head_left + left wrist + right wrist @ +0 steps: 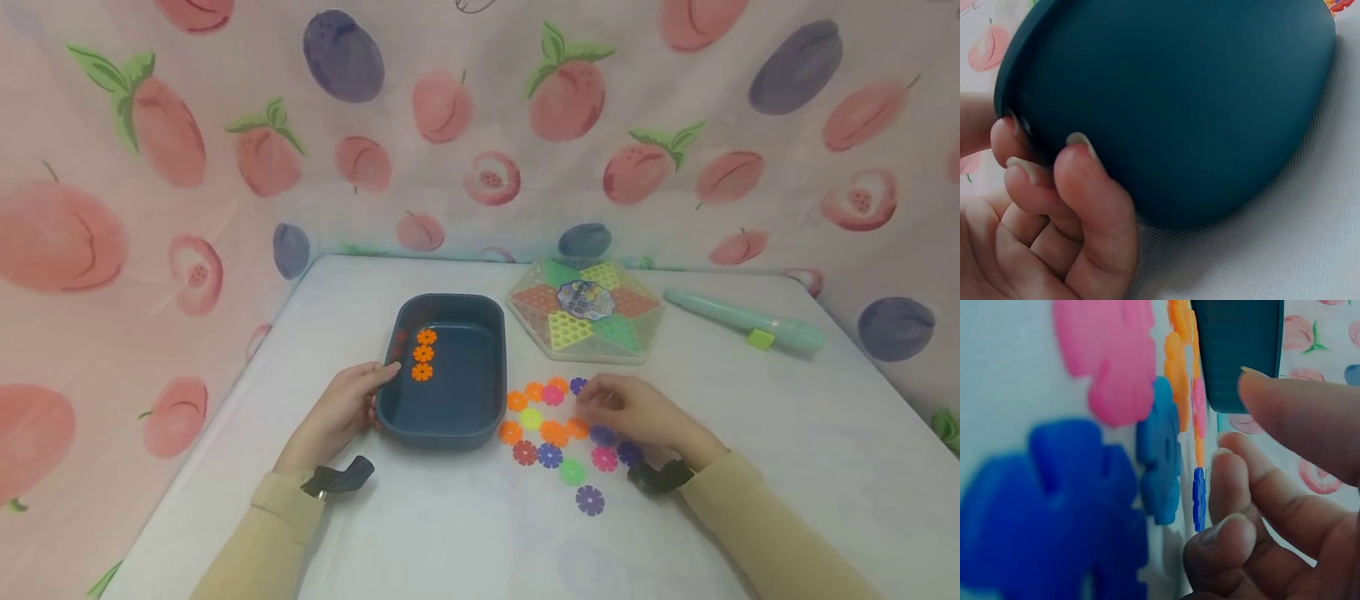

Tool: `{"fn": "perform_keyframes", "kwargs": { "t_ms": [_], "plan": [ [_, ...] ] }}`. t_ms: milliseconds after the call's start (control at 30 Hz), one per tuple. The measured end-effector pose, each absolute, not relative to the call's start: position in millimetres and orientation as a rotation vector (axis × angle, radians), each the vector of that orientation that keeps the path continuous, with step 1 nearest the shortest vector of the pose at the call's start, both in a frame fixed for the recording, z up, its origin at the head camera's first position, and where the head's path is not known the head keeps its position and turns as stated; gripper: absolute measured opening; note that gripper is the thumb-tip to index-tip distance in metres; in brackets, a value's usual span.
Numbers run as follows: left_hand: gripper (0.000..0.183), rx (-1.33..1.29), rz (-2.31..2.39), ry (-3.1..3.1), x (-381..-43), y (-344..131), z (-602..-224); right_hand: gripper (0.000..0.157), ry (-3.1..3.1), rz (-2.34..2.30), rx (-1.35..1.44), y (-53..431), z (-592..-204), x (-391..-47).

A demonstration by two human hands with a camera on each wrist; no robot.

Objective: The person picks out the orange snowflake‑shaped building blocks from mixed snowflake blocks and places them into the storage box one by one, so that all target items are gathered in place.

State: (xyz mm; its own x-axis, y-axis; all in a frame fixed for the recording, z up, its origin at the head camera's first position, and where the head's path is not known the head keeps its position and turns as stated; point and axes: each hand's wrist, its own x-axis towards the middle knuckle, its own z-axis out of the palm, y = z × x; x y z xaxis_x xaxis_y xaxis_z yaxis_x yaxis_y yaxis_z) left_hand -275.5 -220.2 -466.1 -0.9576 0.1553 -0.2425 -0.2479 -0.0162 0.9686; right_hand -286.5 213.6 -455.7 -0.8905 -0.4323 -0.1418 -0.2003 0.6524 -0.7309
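My left hand (345,408) grips the left side of a dark blue rectangular tub (461,392). The thumb lies on its rim, and in the left wrist view curled fingers (1100,206) bear against the outer wall. Inside, three orange notched plastic discs (423,354) lie in a column. To the right of the tub, several loose discs in orange, pink, yellow, green, red and blue are spread on the table, one purple disc (590,500) nearest me. Over their right side hovers my right hand (637,412), its thumb apart from loosely bent fingers, with nothing visible between them in the right wrist view.
A hexagonal board-game box (585,308) with a coloured star pattern lies behind the discs. Farther right is a mint-green tube-shaped object (750,321) with a lime-green block on it. A fruit-printed cloth (487,108) hangs at the back of the white table (420,525).
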Motion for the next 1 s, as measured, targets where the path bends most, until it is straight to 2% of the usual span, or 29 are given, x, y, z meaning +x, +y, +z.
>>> {"fn": "perform_keyframes", "kwargs": {
  "t_ms": [333,1000],
  "plan": [
    [0.041,-0.092,2.053,1.98,-274,-220,-467,0.034,2.584,-1.041,-0.424,207,-458,-278],
    [0.041,-0.088,2.06,1.982,-272,-219,-467,0.027,2.657,-0.978,-0.389,204,-463,-277]
  ]
}}
